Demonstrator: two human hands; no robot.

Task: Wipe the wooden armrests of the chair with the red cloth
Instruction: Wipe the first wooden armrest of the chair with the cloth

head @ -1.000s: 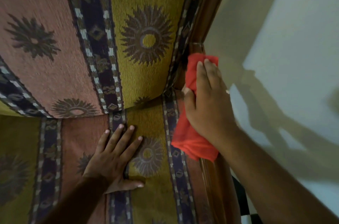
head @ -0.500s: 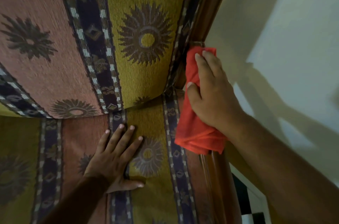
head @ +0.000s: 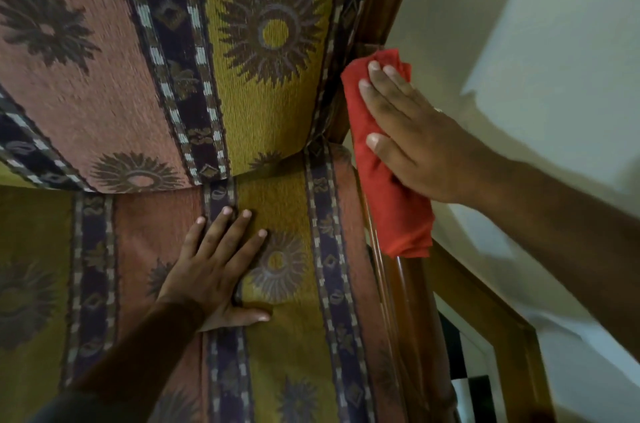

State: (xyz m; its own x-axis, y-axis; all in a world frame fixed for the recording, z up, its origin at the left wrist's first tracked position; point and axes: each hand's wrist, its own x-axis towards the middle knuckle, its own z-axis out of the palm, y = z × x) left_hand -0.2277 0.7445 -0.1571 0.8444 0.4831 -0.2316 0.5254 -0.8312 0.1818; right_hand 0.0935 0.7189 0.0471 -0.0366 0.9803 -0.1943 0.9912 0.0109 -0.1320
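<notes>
The red cloth (head: 393, 194) lies along the far end of the chair's right wooden armrest (head: 414, 312), close to where the armrest meets the wooden back post (head: 384, 3). My right hand (head: 412, 135) presses flat on the cloth with fingers stretched toward the post, covering the cloth's upper half. Below the cloth the glossy brown rail shows bare. My left hand (head: 218, 267) rests flat, fingers spread, on the patterned seat cushion (head: 287, 353), holding nothing.
The patterned backrest cushion (head: 173, 59) fills the upper left. A pale wall (head: 554, 59) stands close on the right of the chair. A lower wooden side rail (head: 491, 315) and a black-and-white tiled floor (head: 474, 388) show at the bottom right.
My right hand has slid the red cloth farther up the armrest toward the back post, and its fingers now lie flatter. The left hand has stayed put on the seat.
</notes>
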